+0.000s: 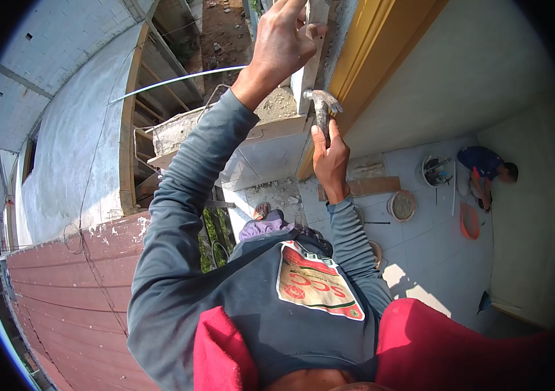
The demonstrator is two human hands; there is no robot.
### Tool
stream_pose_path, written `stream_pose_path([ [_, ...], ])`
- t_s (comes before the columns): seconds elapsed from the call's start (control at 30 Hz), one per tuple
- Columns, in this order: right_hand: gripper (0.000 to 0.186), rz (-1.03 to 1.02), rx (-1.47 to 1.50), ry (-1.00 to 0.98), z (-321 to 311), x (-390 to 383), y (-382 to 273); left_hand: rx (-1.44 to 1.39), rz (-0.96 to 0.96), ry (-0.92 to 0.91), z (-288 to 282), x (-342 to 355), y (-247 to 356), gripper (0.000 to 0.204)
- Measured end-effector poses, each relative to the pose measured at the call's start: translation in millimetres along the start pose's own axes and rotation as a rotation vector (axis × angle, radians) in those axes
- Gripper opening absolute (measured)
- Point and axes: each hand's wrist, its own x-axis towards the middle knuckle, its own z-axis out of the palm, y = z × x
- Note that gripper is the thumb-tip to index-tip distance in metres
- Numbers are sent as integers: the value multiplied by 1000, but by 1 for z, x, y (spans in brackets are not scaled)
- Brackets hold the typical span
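Observation:
My right hand (332, 160) is wrapped around the handle of a claw hammer (322, 104), whose metal head points up beside a pale, narrow board (303, 79). The board stands along the edge of the wall opening. My left hand (283, 40) is raised at the top, against the upper part of that board. Its fingers are bent, and the tips are partly cut off by the frame, so what they pinch is hidden. Left of the board, below my left wrist, lies a rough concrete ledge (276, 106) with bent wire at its edge.
An ochre frame (372, 55) runs along the wall at my right. Below are a bucket of grey mix (402, 206), a tool bucket (435, 171), an orange basin (469, 220) and a plank (363, 188). A person (483, 166) crouches by the far wall. Reddish roofing (82, 280) lies left.

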Motion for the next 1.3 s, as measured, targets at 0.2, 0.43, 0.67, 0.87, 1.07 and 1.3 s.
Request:
stream_pose_path([
  [0.2, 50, 66, 36, -26, -5, 1, -8, -14, 43, 5, -4, 3, 9, 81],
  [0.43, 48, 8, -11, -23, -5, 0, -7, 46, 5, -17, -5, 2, 13, 84],
  [0.67, 48, -12, -3, -18, -4, 0, -8, -11, 40, 42, -5, 1, 13, 74],
  [0.87, 46, 46, 30, -43, -5, -2, -4, 16, 72, 12, -6, 2, 20, 70],
  [1.07, 45, 30, 8, -53, 3, -3, -11, 257, 159, -52, -15, -6, 0, 80],
  [1.3, 44, -55, 23, 25, 5, -2, 0, -211, -186, 62, 1, -28, 8, 77],
])
